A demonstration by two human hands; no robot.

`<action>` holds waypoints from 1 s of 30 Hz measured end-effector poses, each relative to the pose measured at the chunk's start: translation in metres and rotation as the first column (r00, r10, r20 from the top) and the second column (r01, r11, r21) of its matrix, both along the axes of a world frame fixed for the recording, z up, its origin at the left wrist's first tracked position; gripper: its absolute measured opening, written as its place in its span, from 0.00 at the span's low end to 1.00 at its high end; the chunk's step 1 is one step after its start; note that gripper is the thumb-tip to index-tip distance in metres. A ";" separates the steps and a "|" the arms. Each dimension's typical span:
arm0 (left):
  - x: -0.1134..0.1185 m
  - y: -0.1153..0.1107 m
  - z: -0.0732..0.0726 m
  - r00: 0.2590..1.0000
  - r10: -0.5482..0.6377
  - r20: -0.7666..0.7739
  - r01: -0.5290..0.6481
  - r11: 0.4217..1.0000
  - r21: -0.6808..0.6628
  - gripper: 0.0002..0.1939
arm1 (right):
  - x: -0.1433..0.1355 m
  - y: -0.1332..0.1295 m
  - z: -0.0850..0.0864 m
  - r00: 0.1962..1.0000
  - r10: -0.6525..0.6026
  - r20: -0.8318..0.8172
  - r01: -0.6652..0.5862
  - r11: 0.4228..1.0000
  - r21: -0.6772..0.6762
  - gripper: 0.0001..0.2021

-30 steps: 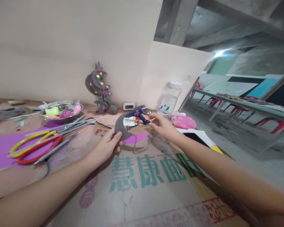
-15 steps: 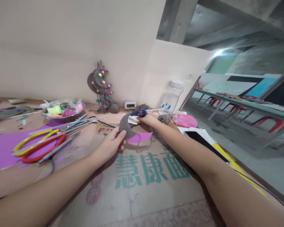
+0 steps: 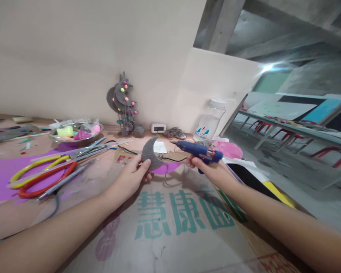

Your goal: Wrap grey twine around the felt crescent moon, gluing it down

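Note:
Between thumb and fingers, my left hand (image 3: 136, 167) grips a grey yarn-wrapped crescent moon (image 3: 151, 154) by its lower left edge. A loose strand of grey yarn (image 3: 167, 177) trails from the moon over the cardboard (image 3: 184, 242). Purple paper (image 3: 167, 168) shows behind the moon's lower end. To the right, my right hand (image 3: 206, 168) is wrapped round the handle of a blue hot glue gun (image 3: 197, 149). The gun's nozzle points left toward the moon, with a gap between them.
Scissors with yellow and red handles (image 3: 45, 174) lie left on purple paper. Behind them is a metal bowl (image 3: 74, 141) of craft bits. A decorated moon ornament (image 3: 122, 100), a small digital clock (image 3: 158, 128) and a water bottle (image 3: 210, 121) stand by the wall. A phone (image 3: 251, 180) lies right.
My right hand has drawn the glue gun back to the right, away from the moon, and the nozzle now shows. My left hand keeps holding the moon in nearly the same place.

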State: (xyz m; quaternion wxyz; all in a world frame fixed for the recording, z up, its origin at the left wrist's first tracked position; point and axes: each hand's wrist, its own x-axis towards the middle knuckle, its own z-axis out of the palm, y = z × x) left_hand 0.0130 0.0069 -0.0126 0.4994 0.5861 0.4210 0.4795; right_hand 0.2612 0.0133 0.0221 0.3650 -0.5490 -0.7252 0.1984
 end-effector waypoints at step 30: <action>-0.003 0.000 0.000 1.000 0.004 -0.026 -0.003 1.000 0.029 0.09 | -0.008 -0.023 -0.021 0.985 0.169 0.023 -0.168 0.985 -0.026 0.12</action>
